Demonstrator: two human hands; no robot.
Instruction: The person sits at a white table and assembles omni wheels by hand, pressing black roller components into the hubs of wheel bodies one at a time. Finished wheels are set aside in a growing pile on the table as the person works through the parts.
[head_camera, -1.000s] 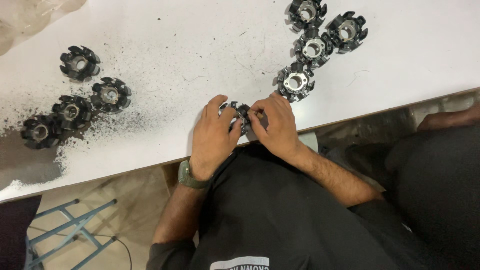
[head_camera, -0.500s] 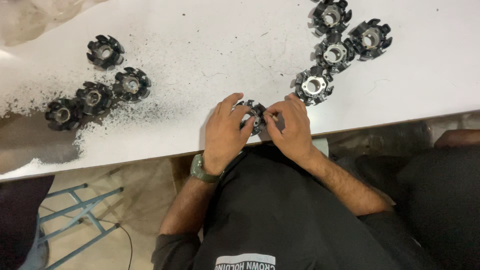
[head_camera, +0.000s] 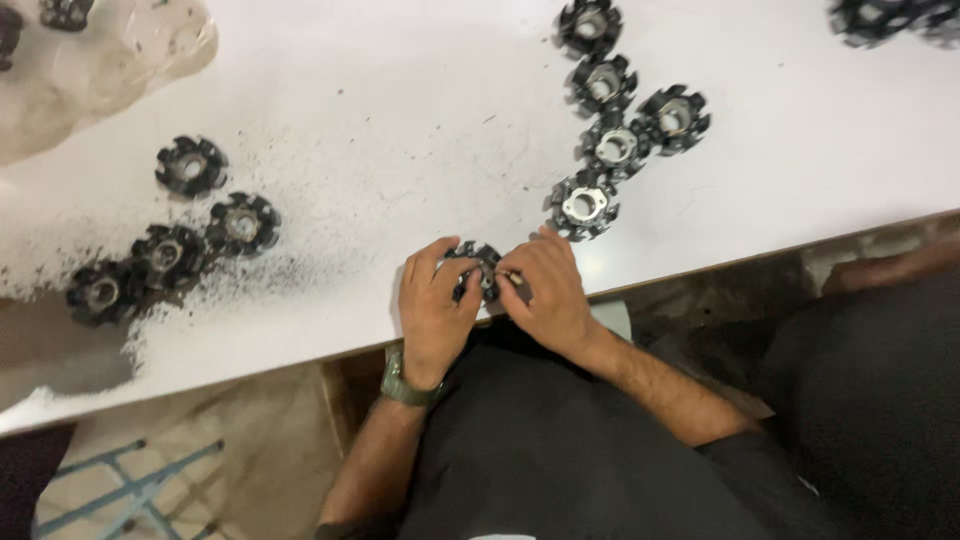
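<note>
White table (head_camera: 400, 120), seen from above, its near edge running from lower left to upper right.

Item in hand: one dark, toothed, ring-shaped metal part (head_camera: 478, 264), lying on the table just inside the near edge. The left hand (head_camera: 437, 305) had its fingers curled over the part's left side; the right hand (head_camera: 545, 290) pinched its right side with fingertips pressed together. Both hands touched the part and nearly met over it. A green wristwatch (head_camera: 402, 383) sat on the left wrist.

Right group: five like parts with bright centre rings, close together in a rough line up from the hands, the nearest part (head_camera: 583, 205) just beside the right hand's fingertips, the farthest (head_camera: 590, 24) near the top edge.

Left group: four like parts, darker, amid black grit (head_camera: 300, 250) scattered on the table; one (head_camera: 190, 165) stood slightly apart, three clustered nearer the edge, the outermost (head_camera: 100, 292) at far left.

Top right corner: blurred dark parts (head_camera: 890, 18), count not clear.

Top left: pale translucent plastic bag (head_camera: 110, 60), crumpled, with dark parts showing at its upper edge; no label visible.

Below the table: blue metal frame (head_camera: 130, 480) on the floor.
</note>
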